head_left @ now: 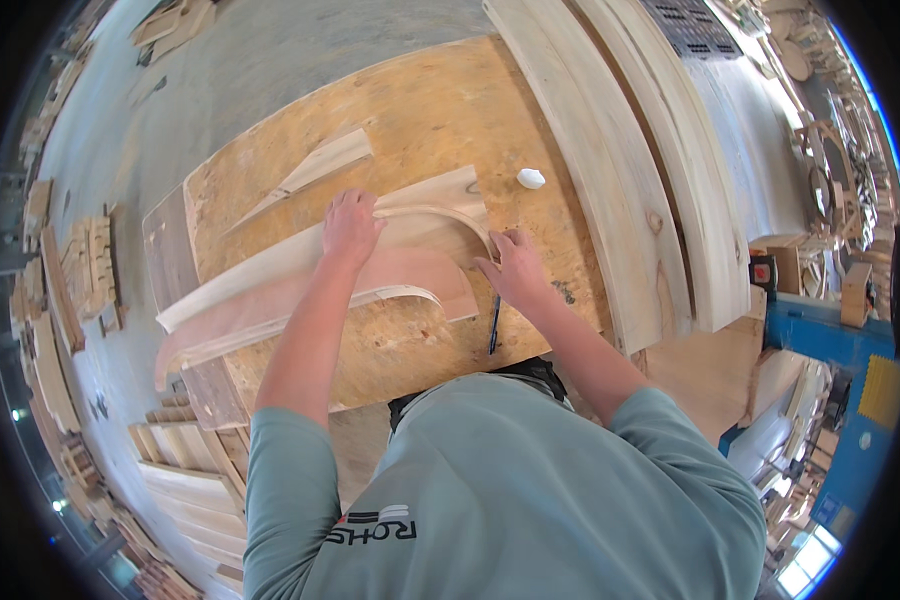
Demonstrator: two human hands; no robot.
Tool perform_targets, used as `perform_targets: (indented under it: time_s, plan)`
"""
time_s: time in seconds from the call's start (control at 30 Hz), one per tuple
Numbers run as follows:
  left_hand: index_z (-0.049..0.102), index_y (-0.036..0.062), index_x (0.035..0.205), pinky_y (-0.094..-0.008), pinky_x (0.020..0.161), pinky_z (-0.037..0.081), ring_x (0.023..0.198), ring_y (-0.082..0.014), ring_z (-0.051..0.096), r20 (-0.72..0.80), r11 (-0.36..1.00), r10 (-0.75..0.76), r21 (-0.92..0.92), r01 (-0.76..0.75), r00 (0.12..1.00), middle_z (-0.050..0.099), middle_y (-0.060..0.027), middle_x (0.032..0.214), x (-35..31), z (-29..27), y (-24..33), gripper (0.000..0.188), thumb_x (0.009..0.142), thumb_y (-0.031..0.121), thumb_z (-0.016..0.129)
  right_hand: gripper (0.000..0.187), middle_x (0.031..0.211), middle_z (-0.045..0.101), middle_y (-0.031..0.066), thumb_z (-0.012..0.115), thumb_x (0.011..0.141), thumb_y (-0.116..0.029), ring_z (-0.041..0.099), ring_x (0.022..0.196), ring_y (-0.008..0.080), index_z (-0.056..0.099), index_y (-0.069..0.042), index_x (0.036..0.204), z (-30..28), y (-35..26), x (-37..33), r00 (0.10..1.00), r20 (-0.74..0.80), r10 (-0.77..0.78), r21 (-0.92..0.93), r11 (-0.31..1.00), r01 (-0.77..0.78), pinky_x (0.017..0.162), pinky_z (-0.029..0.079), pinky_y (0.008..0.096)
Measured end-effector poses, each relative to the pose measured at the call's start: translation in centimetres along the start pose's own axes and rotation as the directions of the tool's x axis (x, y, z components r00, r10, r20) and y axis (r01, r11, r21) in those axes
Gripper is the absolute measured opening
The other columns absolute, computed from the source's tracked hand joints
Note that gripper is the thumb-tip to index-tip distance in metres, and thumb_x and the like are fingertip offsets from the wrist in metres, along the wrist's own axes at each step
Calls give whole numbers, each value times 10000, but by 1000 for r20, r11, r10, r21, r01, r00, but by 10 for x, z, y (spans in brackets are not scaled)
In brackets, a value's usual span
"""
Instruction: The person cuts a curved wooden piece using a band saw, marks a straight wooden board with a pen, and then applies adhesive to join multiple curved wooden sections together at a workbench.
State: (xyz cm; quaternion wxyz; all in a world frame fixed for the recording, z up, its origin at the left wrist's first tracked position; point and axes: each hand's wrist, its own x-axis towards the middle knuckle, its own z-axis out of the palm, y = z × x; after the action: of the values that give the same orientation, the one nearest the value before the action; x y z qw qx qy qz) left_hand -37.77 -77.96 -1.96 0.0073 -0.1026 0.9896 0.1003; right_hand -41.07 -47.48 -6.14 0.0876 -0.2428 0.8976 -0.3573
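Note:
A pale wooden board [425, 192] lies slanted across the plywood worktop. On it is a thin, curved wooden piece [440, 210] that bends down at its right end. My left hand [352, 228] is closed over the left part of this piece, with fingertips at the board's upper edge. At the bent right end, my right hand [515, 266] pinches the same piece between thumb and fingers. Just nearer to me rests a pinkish curved wooden panel [400, 272], which has a hooked cut-out. A dark pen [494, 325] lies below my right hand.
Beyond my left hand, a tapered wood offcut [330, 157] lies on the plywood worktop [410, 100]. A small white lump [531, 178] sits farther right. Long thick planks [610, 170] run along the right side. Stacked wood [185, 465] stands at lower left, and blue machinery [820, 335] at right.

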Motion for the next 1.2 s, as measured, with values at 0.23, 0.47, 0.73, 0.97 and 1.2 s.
perform_targets:
  time_s: [0.23,0.47,0.73,0.97,1.2]
  plan:
    - [641,80,1110,-447,915,516,1098,-349,610,-56,965,2,-262,-17,998,663,-131,1105,-4,34,-25,339,838,204,801,348,1128,659,179,736,890,-164,627,1058,371,673,-1,1191,27,2,-3,971,-167,169,11,985,-170,901,528,442]
    - [632,67,1093,-457,862,536,1026,-346,640,-264,937,74,-311,-158,962,679,-120,1082,-9,64,-42,332,824,147,809,368,1167,655,184,741,889,-217,634,1079,372,676,-27,1197,27,-3,-7,962,-179,204,27,979,-203,907,533,444]
    - [638,54,1097,-453,890,535,1024,-342,643,-269,933,84,-317,-171,959,677,-135,1077,-4,64,-42,346,817,150,817,401,1173,660,189,765,877,-276,653,1048,381,679,-42,1191,28,13,-15,963,-96,252,56,967,-247,877,540,449]
    - [618,54,1124,-448,908,531,1055,-360,638,-295,933,126,-289,-214,947,673,-145,1101,-3,67,-46,383,815,153,822,398,1124,668,192,772,870,-257,660,1024,371,679,-12,1170,23,9,-14,964,-116,240,59,970,-235,868,541,443]
    - [592,47,1222,-480,1008,480,1174,-376,588,-237,959,27,-267,-92,971,638,-175,1225,-33,26,-53,523,786,186,847,406,991,707,164,726,944,-283,700,883,278,675,22,1207,20,12,-60,896,-89,435,303,869,-392,806,565,390]
